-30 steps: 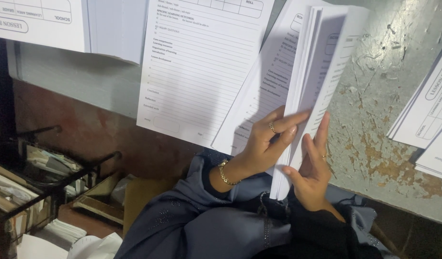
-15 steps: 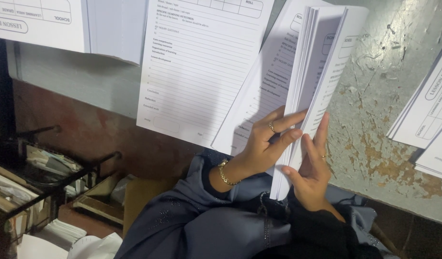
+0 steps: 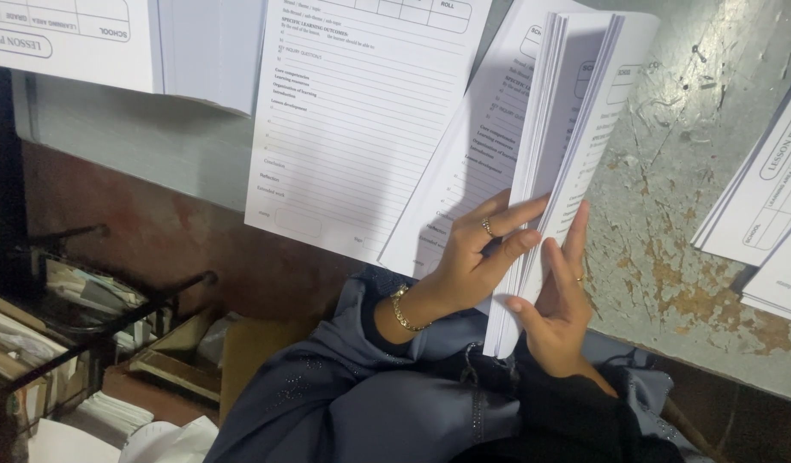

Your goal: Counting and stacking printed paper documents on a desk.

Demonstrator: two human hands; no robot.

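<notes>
**Stack of printed forms held on edge, both hands at its lower end**

Stack of forms (image 3: 554,171) stood up on its long edge over the bench (image 3: 687,214), lower corner down near the lap, upper end fanned open a little. Left hand (image 3: 472,266) curled round the near face, fingers laid across the sheets, thumb side pressed to the paper, so closed on the stack. Right hand (image 3: 558,309) flat against the far side, fingers straight up along the paper edge, bracing rather than gripping. Gold bracelet (image 3: 401,310) on the left wrist, a ring on each hand.

Loose form (image 3: 361,120) flat on the bench just left of the stack, another sheet (image 3: 472,189) tucked partly beneath the stack. More piles (image 3: 768,223) at the right edge, well apart. Wire racks (image 3: 61,300) with papers lower left, below bench level.

For clean work here, probably best: keep the lower corner pinched firm so sheets cannot slide, loosen the upper part only, square the edges against the right palm. Risk, by the look of it: fanned top sheets slipping out unevenly or creasing at the thumb.
</notes>
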